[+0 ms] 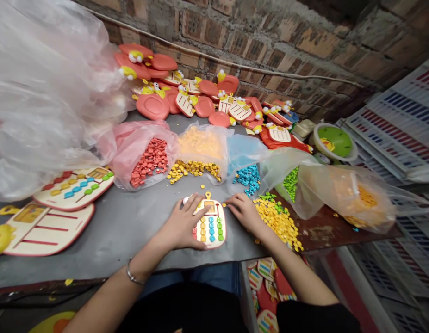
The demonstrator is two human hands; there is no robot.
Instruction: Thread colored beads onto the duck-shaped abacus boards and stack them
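A cream toy board (219,238) with a red edge lies on the grey table, bearing rows of red, yellow, blue and green pieces. My left hand (183,224) rests across its left side, thumb at the lower edge and fingers over the top, holding it. At the board's upper right corner, the fingertips of my right hand (245,213) are pinched together at a small yellow piece (224,205). Just right of that hand spreads a heap of yellow pieces (278,222) with some green ones on top.
Bags of red (150,162), yellow (195,170), blue (248,178) and green pieces (291,184) line the table's middle. Two larger boards (58,229) overlap at left. Red toy parts (153,106) pile by the brick wall. A bin of boards (266,286) stands below the table edge.
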